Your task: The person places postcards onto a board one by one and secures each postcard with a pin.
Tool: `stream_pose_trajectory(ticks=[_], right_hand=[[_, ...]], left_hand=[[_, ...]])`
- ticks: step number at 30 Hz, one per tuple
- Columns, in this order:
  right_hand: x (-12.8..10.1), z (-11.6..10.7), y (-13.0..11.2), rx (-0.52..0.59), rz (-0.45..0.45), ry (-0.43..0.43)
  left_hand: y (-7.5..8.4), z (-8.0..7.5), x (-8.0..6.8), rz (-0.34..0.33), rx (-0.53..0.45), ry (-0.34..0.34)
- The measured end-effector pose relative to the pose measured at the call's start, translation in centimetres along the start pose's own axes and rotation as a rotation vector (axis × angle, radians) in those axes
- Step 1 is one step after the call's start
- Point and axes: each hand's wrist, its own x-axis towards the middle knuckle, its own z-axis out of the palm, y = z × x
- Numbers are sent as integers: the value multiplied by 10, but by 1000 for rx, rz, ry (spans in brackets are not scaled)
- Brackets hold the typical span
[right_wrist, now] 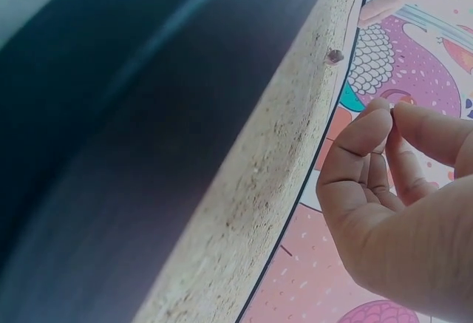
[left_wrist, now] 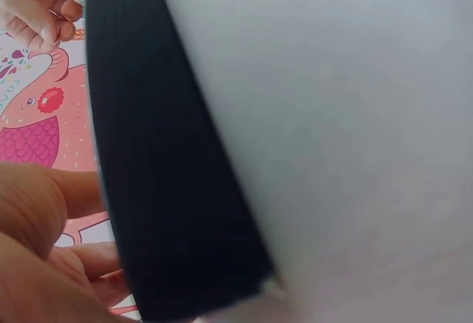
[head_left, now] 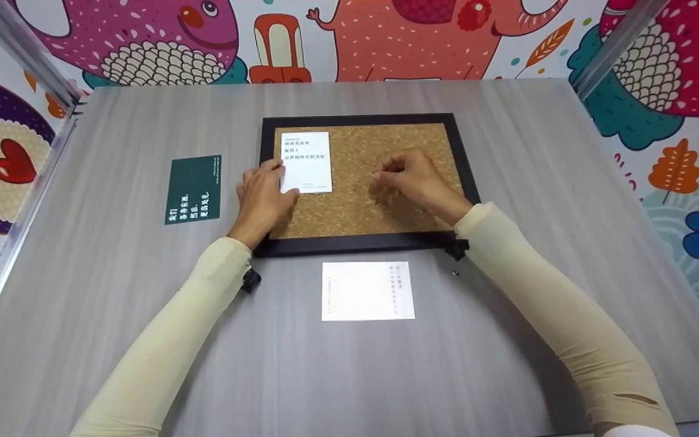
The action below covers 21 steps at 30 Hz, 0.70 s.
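A white printed card (head_left: 306, 167) lies upright on the left half of the cork board (head_left: 349, 218), which has a black frame (head_left: 361, 243). My left hand (head_left: 263, 197) rests at the card's lower left, fingertips on its left edge and thumb at its bottom edge. Over the middle of the board, apart from the card, my right hand (head_left: 419, 182) pinches a tiny dark pin-like thing (right_wrist: 393, 113) between thumb and forefinger; its kind is mostly hidden. A small round shiny knob (right_wrist: 335, 57) sits on the board in the right wrist view.
A dark green card (head_left: 193, 189) with white writing lies left of the board. Another white card (head_left: 368, 291) lies in front, sideways. A tiny shiny piece (head_left: 455, 273) is on the grey table (head_left: 349, 376) near the right wrist. Patterned walls (head_left: 416, 42) surround the table.
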Motion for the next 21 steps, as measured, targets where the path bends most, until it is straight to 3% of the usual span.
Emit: stream_pose_trajectory(ticks=[21], right_hand=[[12,12,-8,64,7,-15]], left_hand=[[2,1,0,-18,17,-5]])
